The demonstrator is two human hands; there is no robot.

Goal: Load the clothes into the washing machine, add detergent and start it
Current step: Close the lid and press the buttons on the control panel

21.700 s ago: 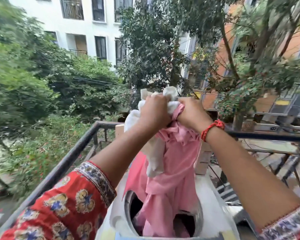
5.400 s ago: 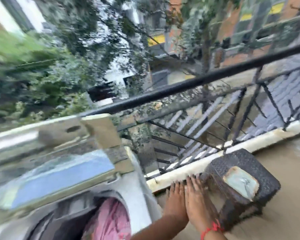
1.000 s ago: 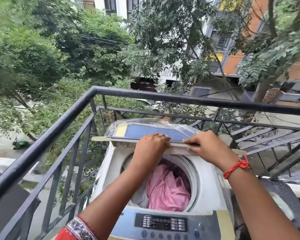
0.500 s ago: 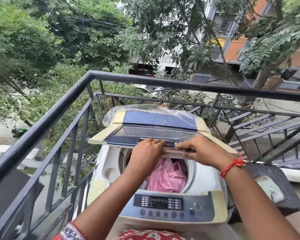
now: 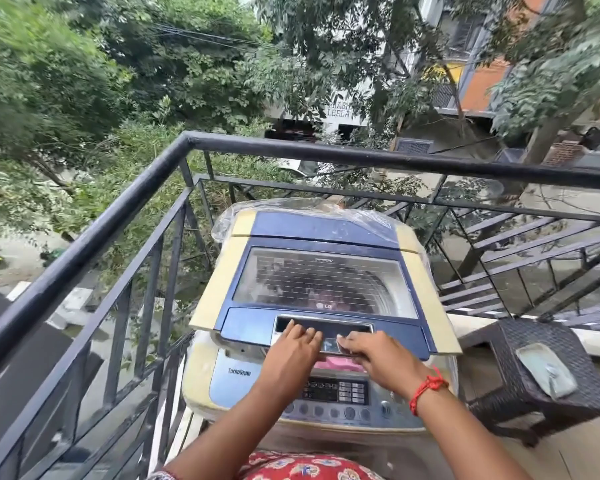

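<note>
Setting: outdoor balcony, black metal railing round it, trees and buildings beyond.
Left hand: fingers fairly straight, laid on the handle recess at the lid's front edge; grip loose, nothing clasped as far as visible.
Right hand: fingers bent over the lid's front lip just beside the left hand; whether they truly clasped the lip could not be told. Red thread bracelet on the wrist.
Lid: blue frame with clear window, nearly flat, front edge a little above the machine top; a gap showed under it.
Clothes: pink fabric seen through that gap, inside the drum; dim shapes through the window too.
Washing machine: top-loader, cream and blue, plastic wrap over its rear.
Control panel: display and row of buttons, below the hands, untouched.
Stool: dark wicker, right of the machine, pale pad on top.
Detergent: none in view.
Progress: loading looked done; lid almost shut. Detergent could not be confirmed either way. Left, by judgement: seat the lid, press start.
</note>
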